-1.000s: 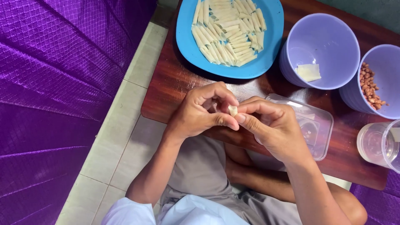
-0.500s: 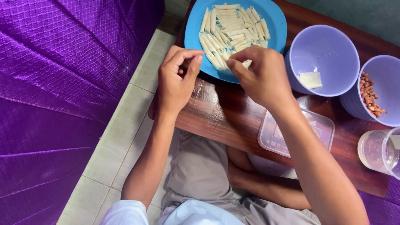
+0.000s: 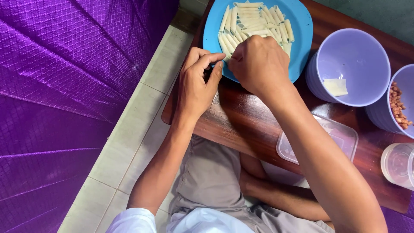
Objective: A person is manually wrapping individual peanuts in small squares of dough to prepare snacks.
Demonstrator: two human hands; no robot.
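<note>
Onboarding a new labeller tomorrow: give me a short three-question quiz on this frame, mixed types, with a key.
1. True or false: the round blue plastic plate holds pale rolled pastry sticks laid side by side.
2. Multiple choice: the right hand is over A) the near edge of the blue plate, B) the clear rectangular plastic container, C) the purple quilted cloth.
3. Fill in: the lilac plastic bowl beside the plate holds one pale square ______.

Key
1. True.
2. A. The left hand sits beside it at the plate's rim, above the dark wooden table.
3. Wrapper sheet; the second lilac bowl at the right edge holds peanuts.
</note>
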